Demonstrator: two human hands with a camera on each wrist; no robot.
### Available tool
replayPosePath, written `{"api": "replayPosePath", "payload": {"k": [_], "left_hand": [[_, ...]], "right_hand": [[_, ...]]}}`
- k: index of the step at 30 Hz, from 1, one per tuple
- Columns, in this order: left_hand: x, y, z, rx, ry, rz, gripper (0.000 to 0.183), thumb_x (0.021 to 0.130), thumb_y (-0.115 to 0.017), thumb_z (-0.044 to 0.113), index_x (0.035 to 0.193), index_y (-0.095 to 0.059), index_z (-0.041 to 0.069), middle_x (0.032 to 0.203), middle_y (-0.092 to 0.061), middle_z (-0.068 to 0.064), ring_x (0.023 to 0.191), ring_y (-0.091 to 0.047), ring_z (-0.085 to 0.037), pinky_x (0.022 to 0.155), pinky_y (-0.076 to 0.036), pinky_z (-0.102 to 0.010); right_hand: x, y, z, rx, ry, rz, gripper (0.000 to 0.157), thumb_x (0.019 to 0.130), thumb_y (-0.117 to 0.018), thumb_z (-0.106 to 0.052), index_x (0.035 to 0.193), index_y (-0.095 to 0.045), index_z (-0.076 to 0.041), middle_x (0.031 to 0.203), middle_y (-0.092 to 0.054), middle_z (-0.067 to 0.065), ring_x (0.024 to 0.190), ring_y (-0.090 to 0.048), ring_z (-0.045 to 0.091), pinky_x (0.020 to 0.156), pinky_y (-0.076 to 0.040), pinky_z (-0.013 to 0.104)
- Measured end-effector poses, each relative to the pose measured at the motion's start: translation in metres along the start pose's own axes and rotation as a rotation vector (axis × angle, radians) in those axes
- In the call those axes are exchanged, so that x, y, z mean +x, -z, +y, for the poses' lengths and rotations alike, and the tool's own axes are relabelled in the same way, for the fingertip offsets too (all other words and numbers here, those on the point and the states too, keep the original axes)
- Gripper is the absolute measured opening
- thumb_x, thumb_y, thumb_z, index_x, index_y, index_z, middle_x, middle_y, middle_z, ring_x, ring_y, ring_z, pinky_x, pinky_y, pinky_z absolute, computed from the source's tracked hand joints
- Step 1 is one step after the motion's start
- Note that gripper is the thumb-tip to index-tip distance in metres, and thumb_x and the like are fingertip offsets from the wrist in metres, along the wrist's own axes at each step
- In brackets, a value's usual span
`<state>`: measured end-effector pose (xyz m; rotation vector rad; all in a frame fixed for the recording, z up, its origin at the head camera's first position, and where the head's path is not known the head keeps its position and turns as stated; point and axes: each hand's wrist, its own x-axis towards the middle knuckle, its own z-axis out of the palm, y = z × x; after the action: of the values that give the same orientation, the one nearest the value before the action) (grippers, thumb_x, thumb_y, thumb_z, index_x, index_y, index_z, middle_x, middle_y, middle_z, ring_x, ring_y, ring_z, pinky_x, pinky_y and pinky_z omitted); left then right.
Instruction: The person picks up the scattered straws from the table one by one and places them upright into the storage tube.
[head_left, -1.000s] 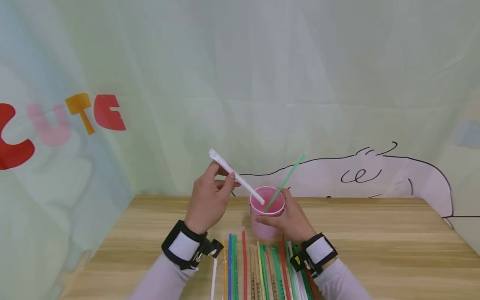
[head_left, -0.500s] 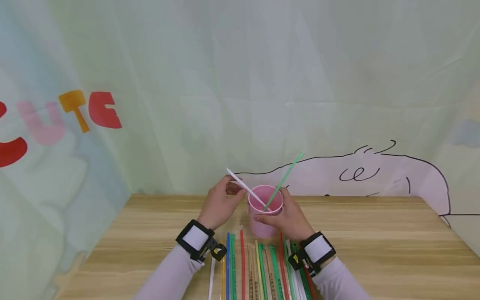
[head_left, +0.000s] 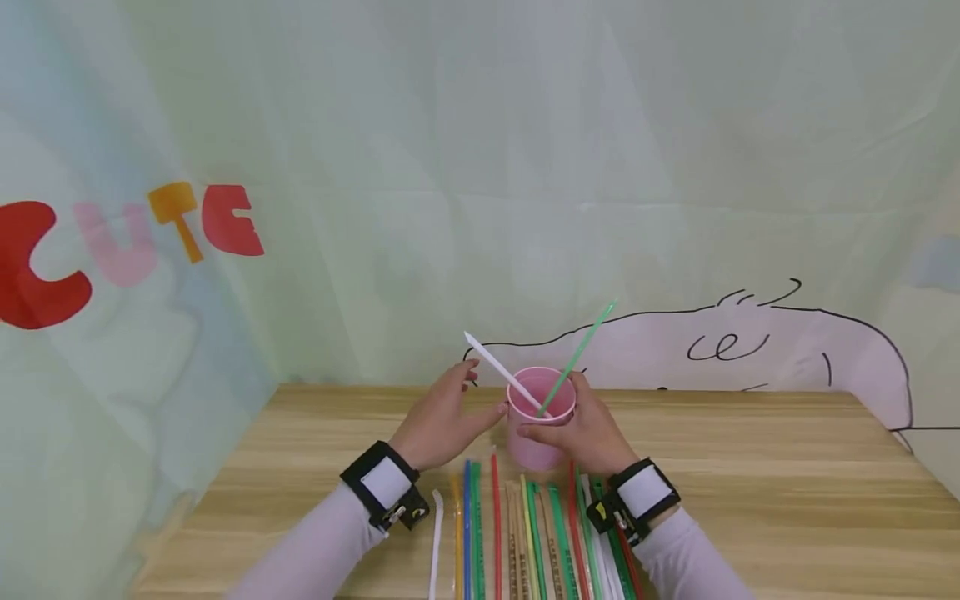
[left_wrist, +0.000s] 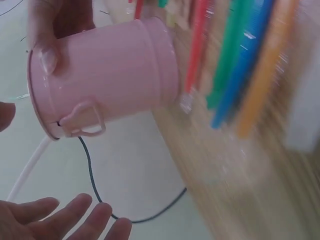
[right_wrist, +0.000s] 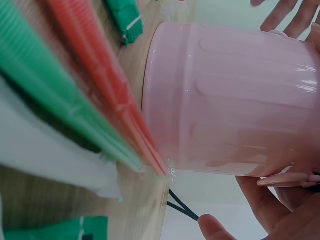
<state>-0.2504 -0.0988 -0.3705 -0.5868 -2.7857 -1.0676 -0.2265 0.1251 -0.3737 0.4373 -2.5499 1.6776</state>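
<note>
A small pink pail [head_left: 534, 446] stands upright on the table, and a side lug [left_wrist: 90, 120] shows on it in the left wrist view. My right hand [head_left: 596, 433] grips it from the right, thumb across the front below the rim. Inside lean two straws: a white wrapped straw [head_left: 487, 357] tilts left and a green straw [head_left: 592, 333] tilts right. My left hand [head_left: 442, 427] is spread at the pail's left side, holding nothing, its thumb tip right at the rim. Its fingers [left_wrist: 92, 220] show extended in the left wrist view.
In front of the pail, between my forearms, lies a row of several straws, among them a blue straw [head_left: 467, 525], a red straw [head_left: 497, 525] and a white straw [head_left: 437, 542] at the left end. A printed curtain [head_left: 480, 167] hangs behind the wooden table [head_left: 765, 483].
My left hand lowered the white wrapped straw into the pail, then let go of it and opened its fingers. The right hand keeps its grip on the pail.
</note>
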Motion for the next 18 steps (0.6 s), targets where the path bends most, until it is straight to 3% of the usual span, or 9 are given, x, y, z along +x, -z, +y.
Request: {"api": "replayPosePath", "payload": {"k": [5, 9, 13, 18], "left_hand": [[-0.012, 0.004, -0.015, 0.216, -0.077, -0.032, 0.092, 0.084, -0.062, 0.062, 0.148, -0.031, 0.004, 0.143, -0.045, -0.015, 0.127, -0.041, -0.026, 0.101, -0.043, -0.049], [-0.018, 0.004, -0.027, 0.318, -0.135, -0.066, 0.098, 0.081, -0.062, 0.067, 0.149, -0.030, 0.003, 0.147, -0.040, -0.016, 0.130, -0.037, -0.028, 0.103, -0.041, -0.049], [-0.016, -0.002, -0.033, 0.308, -0.157, -0.080, 0.104, 0.077, -0.064, 0.070, 0.150, -0.028, 0.004, 0.148, -0.039, -0.014, 0.131, -0.035, -0.027, 0.105, -0.039, -0.049], [-0.002, -0.017, -0.026, 0.208, -0.185, -0.107, 0.113, 0.067, -0.074, 0.070, 0.150, -0.028, 0.009, 0.150, -0.038, -0.009, 0.132, -0.033, -0.023, 0.106, -0.037, -0.050]], "right_hand": [[0.001, 0.000, 0.002, 0.001, -0.012, -0.002, 0.079, 0.075, -0.084, -0.017, 0.136, -0.037, 0.000, 0.128, -0.055, 0.023, 0.113, -0.052, 0.031, 0.093, -0.047, 0.055], [0.001, 0.000, 0.003, 0.002, -0.009, 0.001, 0.078, 0.074, -0.084, -0.017, 0.134, -0.038, 0.000, 0.127, -0.055, 0.022, 0.113, -0.052, 0.032, 0.093, -0.047, 0.055], [0.004, -0.001, 0.010, 0.009, -0.001, 0.007, 0.079, 0.073, -0.085, -0.018, 0.134, -0.039, -0.001, 0.126, -0.056, 0.022, 0.112, -0.053, 0.032, 0.092, -0.047, 0.057], [0.012, -0.002, 0.032, -0.003, 0.010, 0.019, 0.083, 0.069, -0.088, -0.028, 0.134, -0.039, -0.008, 0.124, -0.058, 0.014, 0.109, -0.054, 0.024, 0.092, -0.048, 0.052]]}}
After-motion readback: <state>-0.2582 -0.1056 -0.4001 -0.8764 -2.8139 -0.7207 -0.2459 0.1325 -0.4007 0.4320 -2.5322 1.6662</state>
